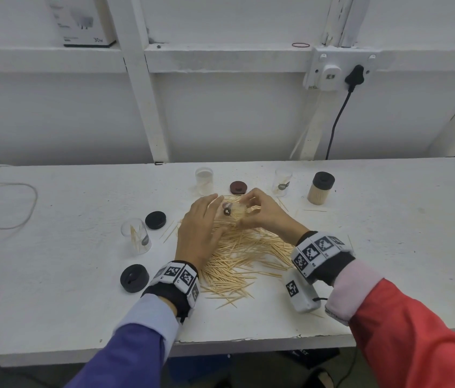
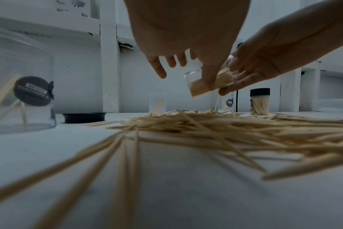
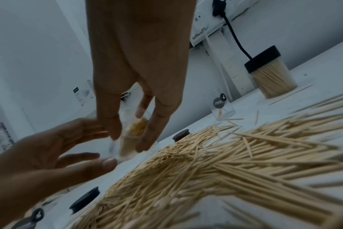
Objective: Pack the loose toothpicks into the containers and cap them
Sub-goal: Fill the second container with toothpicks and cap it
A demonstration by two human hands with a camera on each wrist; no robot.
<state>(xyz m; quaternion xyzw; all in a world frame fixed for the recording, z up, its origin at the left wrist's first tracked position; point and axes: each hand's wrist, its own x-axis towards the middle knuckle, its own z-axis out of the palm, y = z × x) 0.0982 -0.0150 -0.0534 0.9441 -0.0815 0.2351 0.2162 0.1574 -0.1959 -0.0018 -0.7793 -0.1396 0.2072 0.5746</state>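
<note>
A big heap of loose toothpicks [image 1: 246,256] lies mid-table. Above its far edge my right hand [image 1: 254,208] grips a clear container [image 1: 230,210], tilted on its side and packed with toothpicks. In the right wrist view its fingers [image 3: 159,120] curl round that container [image 3: 131,136]. My left hand [image 1: 206,217] reaches in from the left with straight, spread fingers. Its thumb [image 2: 211,74] lies against the container [image 2: 200,86]. Two black caps [image 1: 155,219] [image 1: 134,278] and a dark red cap [image 1: 239,187] lie loose.
Three clear containers hold a few toothpicks each: front left [image 1: 136,239], back middle [image 1: 204,177], back right [image 1: 283,182]. A full capped container [image 1: 320,189] stands far right. Cables [image 1: 11,205] trail on the left; a black plug lead [image 1: 335,121] hangs down the wall.
</note>
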